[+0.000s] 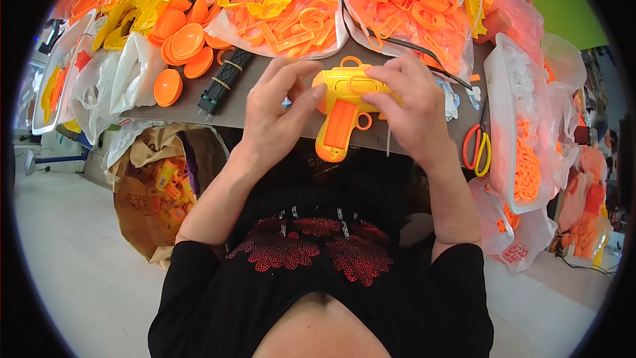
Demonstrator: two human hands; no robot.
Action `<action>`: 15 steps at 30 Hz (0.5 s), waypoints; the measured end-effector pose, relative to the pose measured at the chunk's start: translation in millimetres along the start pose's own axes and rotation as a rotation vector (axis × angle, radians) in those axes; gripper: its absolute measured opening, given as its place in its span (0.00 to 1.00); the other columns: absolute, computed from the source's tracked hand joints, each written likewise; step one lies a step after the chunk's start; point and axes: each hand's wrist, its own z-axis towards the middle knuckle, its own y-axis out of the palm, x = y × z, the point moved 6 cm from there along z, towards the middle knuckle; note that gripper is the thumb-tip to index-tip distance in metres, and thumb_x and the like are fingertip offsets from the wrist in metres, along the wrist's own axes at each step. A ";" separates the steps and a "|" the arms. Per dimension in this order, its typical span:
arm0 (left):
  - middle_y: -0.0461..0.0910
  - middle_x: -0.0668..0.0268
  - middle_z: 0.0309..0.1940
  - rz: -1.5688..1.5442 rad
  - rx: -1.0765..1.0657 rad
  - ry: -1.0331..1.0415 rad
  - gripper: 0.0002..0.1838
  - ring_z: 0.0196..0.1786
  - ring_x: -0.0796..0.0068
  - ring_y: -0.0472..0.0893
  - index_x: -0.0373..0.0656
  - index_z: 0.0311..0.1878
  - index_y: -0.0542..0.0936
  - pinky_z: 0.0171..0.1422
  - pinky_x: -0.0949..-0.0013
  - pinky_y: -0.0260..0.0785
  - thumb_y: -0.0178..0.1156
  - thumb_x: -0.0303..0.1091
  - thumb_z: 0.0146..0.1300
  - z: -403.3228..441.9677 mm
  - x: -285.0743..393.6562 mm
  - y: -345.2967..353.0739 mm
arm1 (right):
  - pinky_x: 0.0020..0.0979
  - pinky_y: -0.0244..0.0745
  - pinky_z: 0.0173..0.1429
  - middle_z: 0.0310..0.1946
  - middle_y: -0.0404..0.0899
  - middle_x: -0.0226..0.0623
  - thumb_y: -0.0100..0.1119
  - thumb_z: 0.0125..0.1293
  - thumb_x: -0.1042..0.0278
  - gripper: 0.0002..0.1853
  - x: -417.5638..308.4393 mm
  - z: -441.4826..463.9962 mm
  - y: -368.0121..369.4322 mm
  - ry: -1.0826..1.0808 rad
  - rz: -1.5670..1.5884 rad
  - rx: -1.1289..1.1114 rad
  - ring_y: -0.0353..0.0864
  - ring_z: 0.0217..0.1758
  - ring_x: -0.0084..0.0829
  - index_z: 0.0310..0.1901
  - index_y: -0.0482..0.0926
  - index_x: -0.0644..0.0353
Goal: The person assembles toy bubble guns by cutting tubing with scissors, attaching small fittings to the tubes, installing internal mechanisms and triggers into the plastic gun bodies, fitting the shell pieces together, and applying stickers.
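A yellow toy gun [329,134] with an orange grip panel, an orange trigger ring and an orange ring on top is at the table's near edge, its grip pointing towards me. My right hand [414,103] is closed around its front end, with thumb and fingertips pinching the yellow body. At the rounded rear end, my left hand [281,103] has its fingers bent and its thumb against the yellow shell. Part of the gun's front is hidden behind my right fingers. A small bluish piece shows beside my left palm.
Orange and yellow plastic parts [301,33] are heaped along the back. Orange cups [168,87] and a banded black bundle [225,83] lie left. Scissors [476,152] and a white bin [501,126] of small parts stand right. A paper bag [136,192] sits below left.
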 end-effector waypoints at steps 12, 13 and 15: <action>0.72 0.59 0.56 0.065 -0.147 0.022 0.23 0.54 0.71 0.74 0.38 0.55 0.74 0.51 0.73 0.68 0.65 0.26 0.54 -6.0 -22.8 25.0 | 0.34 0.69 0.40 0.30 0.70 0.38 0.64 0.50 0.73 0.13 8.0 6.5 20.1 0.011 0.029 -0.139 0.73 0.36 0.37 0.39 0.80 0.64; 0.74 0.58 0.52 0.018 -0.107 0.008 0.21 0.51 0.65 0.75 0.37 0.51 0.76 0.51 0.69 0.69 0.66 0.27 0.53 -4.5 -22.0 24.6 | 0.34 0.69 0.40 0.30 0.70 0.38 0.64 0.50 0.73 0.13 7.9 7.0 20.0 0.013 0.029 -0.140 0.73 0.36 0.37 0.39 0.80 0.64; 0.76 0.56 0.48 -0.029 -0.068 -0.008 0.18 0.49 0.60 0.76 0.37 0.47 0.77 0.51 0.65 0.70 0.66 0.27 0.52 -2.0 -22.6 27.1 | 0.35 0.69 0.40 0.30 0.70 0.39 0.64 0.50 0.73 0.12 5.7 8.1 21.3 -0.010 -0.002 -0.139 0.73 0.36 0.37 0.38 0.80 0.64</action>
